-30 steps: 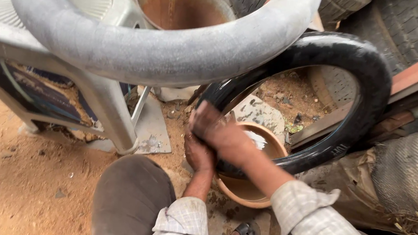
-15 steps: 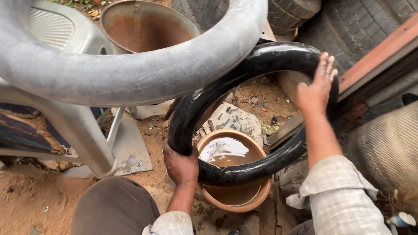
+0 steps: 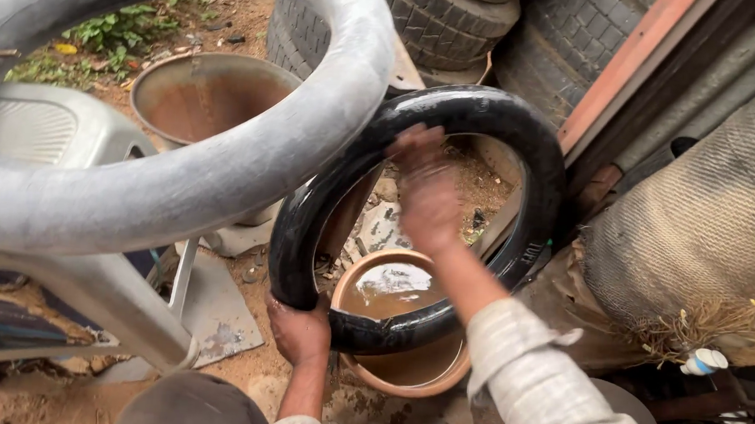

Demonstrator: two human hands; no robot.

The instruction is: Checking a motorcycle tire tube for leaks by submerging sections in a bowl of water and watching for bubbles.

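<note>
A wet black inner tube (image 3: 525, 161) stands upright, its lower part dipped in a brown bowl (image 3: 365, 374) of muddy water. My left hand (image 3: 298, 330) grips the tube's lower left curve. My right hand (image 3: 424, 189), blurred, lies on the tube's upper left part, reaching through from the front. A second, grey inner tube (image 3: 174, 178) hangs close to the camera at the upper left.
A grey plastic chair (image 3: 51, 133) stands at left under the grey tube. A rusty round basin (image 3: 198, 99) sits behind it. Stacked tyres (image 3: 465, 12) rise at the back. A woven sack (image 3: 719, 212) and a wooden post (image 3: 631, 70) are at right. The ground is sandy dirt.
My right hand has swung from the tube's upper right rim to its upper left part. The left hand keeps its hold at the lower left. The camera has shifted closer.
</note>
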